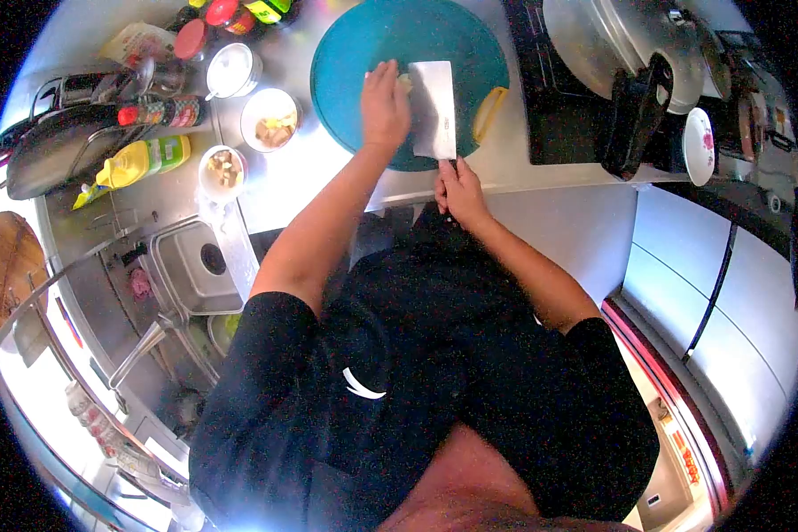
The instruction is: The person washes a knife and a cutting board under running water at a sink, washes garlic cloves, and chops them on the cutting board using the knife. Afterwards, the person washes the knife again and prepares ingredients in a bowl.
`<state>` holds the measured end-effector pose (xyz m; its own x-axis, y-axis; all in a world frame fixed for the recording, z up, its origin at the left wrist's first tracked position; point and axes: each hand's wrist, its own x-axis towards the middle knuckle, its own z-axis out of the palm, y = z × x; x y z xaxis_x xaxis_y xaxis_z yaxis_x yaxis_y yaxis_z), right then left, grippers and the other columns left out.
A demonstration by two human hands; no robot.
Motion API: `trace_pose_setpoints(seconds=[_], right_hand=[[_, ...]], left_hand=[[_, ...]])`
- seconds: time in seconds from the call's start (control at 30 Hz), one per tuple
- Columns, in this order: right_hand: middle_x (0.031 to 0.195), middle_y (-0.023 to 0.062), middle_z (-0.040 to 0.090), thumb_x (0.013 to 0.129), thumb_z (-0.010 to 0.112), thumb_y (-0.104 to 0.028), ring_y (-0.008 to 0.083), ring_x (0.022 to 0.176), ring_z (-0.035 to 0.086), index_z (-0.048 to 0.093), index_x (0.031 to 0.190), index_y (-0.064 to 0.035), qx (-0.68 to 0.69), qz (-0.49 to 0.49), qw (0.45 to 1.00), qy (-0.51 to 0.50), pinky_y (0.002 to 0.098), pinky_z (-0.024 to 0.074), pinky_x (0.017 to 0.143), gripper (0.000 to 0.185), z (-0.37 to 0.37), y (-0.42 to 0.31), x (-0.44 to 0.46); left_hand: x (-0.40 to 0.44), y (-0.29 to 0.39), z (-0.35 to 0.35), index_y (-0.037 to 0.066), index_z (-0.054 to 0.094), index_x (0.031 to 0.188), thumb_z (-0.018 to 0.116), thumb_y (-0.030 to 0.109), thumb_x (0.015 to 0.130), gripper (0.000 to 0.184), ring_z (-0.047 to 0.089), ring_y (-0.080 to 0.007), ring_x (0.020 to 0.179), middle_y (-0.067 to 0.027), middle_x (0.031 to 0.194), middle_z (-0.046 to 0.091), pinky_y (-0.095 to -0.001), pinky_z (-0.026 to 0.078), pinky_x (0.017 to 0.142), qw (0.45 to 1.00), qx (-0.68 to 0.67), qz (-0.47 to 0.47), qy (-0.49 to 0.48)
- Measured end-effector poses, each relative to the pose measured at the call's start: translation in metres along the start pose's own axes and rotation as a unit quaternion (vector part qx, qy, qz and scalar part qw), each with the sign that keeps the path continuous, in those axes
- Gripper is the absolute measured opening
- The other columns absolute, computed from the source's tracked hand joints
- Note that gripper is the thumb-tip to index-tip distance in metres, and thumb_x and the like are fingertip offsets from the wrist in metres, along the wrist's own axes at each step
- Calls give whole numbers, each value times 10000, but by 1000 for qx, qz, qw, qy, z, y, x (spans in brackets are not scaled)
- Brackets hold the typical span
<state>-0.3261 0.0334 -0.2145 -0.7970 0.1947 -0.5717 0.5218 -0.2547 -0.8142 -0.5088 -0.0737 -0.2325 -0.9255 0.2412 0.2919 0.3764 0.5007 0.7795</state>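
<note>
A round teal cutting board (346, 62) lies on the metal counter. My right hand (459, 191) is closed around the dark handle of a wide cleaver (433, 111), whose blade is over the right half of the board. Left of the blade, my left hand (387, 105) rests on the board with its fingers pressed together. A small pale piece of food (405, 82) shows between its fingertips and the blade; how much more the hand covers is hidden. The yellow handle (490, 115) at the board's right edge lies beside the blade.
Bowls of cut food (271, 121) (222, 174) and a lidded white cup (231, 71) stand left of the board. Further left are a yellow bottle (147, 163) and a sink (199, 266). A large pot (594, 44) sits on the black stove (563, 129) at right.
</note>
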Motion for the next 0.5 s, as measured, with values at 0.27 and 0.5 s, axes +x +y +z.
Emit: trace_pose_setpoints(seconds=[0.27,0.5], right_hand=[[657,37,509,1046,484,-310,133,452,479,476,989,-64,4,46,998,-35,316,423,404,252,26,-2,3],[700,34,482,1045,486,-300,118,508,458,423,947,-78,-32,58,996,-60,283,415,426,252,29,-9,6]], left_hand=[[1,4,5,-56,591,1273,486,109,960,369,510,-423,1248,-275,1292,582,-484,326,1141,998,-19,-43,28],[-1,5,7,-50,613,1231,504,97,950,335,531,-438,1198,-268,1276,586,-492,380,1085,996,-5,-13,86]])
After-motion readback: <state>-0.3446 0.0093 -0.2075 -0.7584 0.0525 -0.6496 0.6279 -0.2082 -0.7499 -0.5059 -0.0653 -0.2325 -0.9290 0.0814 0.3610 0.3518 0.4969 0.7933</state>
